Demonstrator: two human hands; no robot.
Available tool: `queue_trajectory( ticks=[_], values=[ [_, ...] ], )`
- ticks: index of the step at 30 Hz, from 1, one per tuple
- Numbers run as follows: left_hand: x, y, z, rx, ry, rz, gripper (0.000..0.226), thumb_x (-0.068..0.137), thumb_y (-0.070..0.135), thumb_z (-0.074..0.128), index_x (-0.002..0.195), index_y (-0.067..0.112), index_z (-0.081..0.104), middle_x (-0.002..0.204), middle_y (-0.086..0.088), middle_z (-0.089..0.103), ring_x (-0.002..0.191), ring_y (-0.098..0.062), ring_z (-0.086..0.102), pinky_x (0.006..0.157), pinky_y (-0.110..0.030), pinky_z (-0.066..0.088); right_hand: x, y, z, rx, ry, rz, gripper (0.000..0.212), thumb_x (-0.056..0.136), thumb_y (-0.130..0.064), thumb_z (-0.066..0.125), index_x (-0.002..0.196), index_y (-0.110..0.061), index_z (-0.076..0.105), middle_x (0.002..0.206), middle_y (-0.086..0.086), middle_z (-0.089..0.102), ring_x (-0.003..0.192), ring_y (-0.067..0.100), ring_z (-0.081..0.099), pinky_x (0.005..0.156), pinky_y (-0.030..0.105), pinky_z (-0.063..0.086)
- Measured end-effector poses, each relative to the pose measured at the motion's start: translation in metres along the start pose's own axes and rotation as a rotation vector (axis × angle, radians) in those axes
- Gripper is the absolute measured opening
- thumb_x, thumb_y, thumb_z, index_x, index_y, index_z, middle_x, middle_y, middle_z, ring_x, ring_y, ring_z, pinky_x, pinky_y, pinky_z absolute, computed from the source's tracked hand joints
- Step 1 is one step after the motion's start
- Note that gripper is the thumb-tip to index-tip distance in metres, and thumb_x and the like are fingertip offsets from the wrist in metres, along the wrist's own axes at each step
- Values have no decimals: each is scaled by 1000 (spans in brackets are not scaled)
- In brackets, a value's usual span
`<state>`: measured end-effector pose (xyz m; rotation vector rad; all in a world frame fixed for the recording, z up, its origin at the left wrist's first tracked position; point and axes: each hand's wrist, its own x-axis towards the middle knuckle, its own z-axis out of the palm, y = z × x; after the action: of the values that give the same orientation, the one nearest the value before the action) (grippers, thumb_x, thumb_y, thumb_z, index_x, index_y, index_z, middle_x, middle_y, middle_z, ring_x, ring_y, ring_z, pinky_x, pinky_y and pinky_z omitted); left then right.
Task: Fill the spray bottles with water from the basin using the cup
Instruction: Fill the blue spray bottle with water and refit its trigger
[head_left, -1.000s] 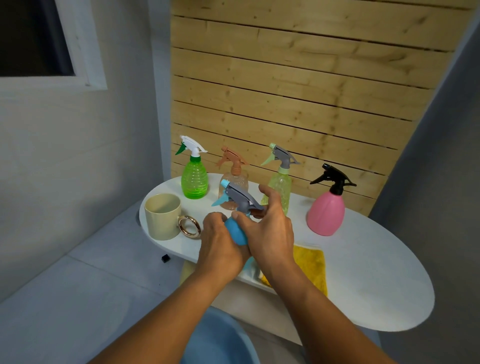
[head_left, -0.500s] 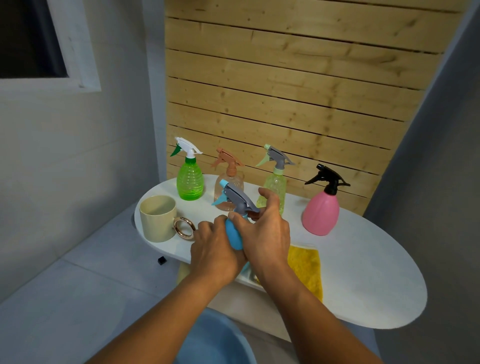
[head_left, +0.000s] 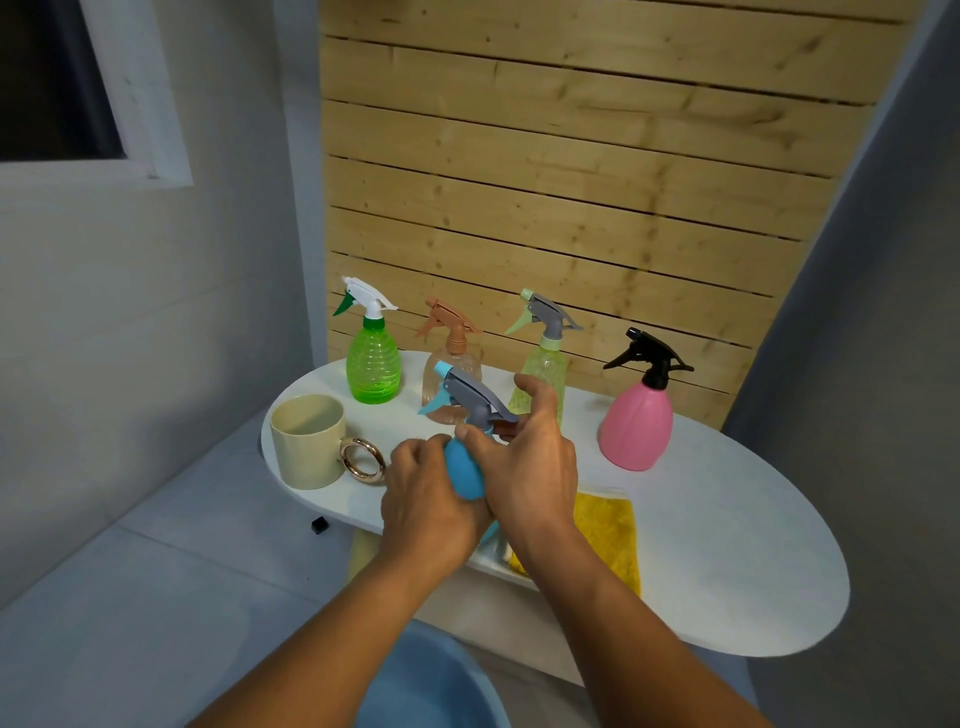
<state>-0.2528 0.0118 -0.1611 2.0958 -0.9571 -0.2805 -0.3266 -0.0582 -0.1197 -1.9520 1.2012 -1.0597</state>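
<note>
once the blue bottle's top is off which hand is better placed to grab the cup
Left, probably. The left hand grips the blue bottle body on the side nearest the cup, whose ring handle points toward it. The right hand holds the neck under the sprayer head, farther away.

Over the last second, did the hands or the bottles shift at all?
Barely. Both hands keep their hold: left hand round the blue bottle, right hand at its sprayer neck. No visible unscrewing. The cup and four other bottles stay put; only the camera drifted.
</note>
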Motion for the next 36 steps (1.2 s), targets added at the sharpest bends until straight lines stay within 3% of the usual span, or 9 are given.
queue_trajectory(
  ticks=[3,5,10,14,20,29,31,34,36],
  values=[
    [3,-3,-2,-238,-117,-59,77,67,40,91,125,33,41,125,4,55,113,-20,62,93,-44,56,-1,0,0,-1,-6,12,75,74,-51,82,132,-45,36,91,-17,65,105,22,64,89,42,54],
    [4,-6,-2,-209,-78,-88,78,67,35,93,122,37,39,118,7,62,103,-19,66,88,-43,58,-2,-1,1,0,7,15,75,74,-52,82,132,-44,36,96,-14,69,106,23,64,90,43,54],
    [0,2,3,30,83,-102,90,72,42,88,145,24,39,132,-7,50,125,-31,54,94,-43,50,-4,-3,2,-1,29,2,69,78,-49,81,130,-42,36,101,-12,73,105,23,66,94,43,52],
    [1,0,8,92,54,-64,82,75,48,86,142,24,45,131,-6,48,124,-27,52,95,-41,53,-2,-2,1,1,19,16,69,77,-51,81,130,-41,38,100,-15,73,106,22,66,90,43,54],
    [-1,-4,5,-145,-50,-82,69,60,47,84,113,46,41,108,12,64,98,-17,67,82,-43,58,-4,1,3,8,-27,-1,66,77,-47,81,135,-37,50,110,-13,73,109,16,66,90,36,54],
    [8,40,3,-320,33,32,81,53,47,88,121,47,45,107,13,54,102,-20,65,86,-47,58,29,-21,-37,170,-5,-42,56,77,-28,85,125,-42,58,94,-18,70,92,5,68,84,38,58],
    [12,56,9,-426,1,73,83,54,50,87,126,45,47,112,15,58,103,-14,66,88,-41,59,41,-23,-57,198,29,-53,53,78,-26,85,122,-41,59,92,-18,70,87,2,67,80,34,58],
    [16,77,25,-559,-118,96,65,85,18,85,134,35,47,120,10,60,103,-5,63,74,-17,56,62,-20,-97,192,81,-64,51,78,-24,85,121,-38,61,90,-16,69,83,0,66,71,24,55],
    [14,96,37,-564,-232,142,84,80,6,87,145,34,41,137,7,55,116,-5,58,76,-12,52,77,-15,-124,173,132,-71,50,76,-22,86,118,-37,62,88,-15,69,81,1,66,74,29,58]
  ],
)
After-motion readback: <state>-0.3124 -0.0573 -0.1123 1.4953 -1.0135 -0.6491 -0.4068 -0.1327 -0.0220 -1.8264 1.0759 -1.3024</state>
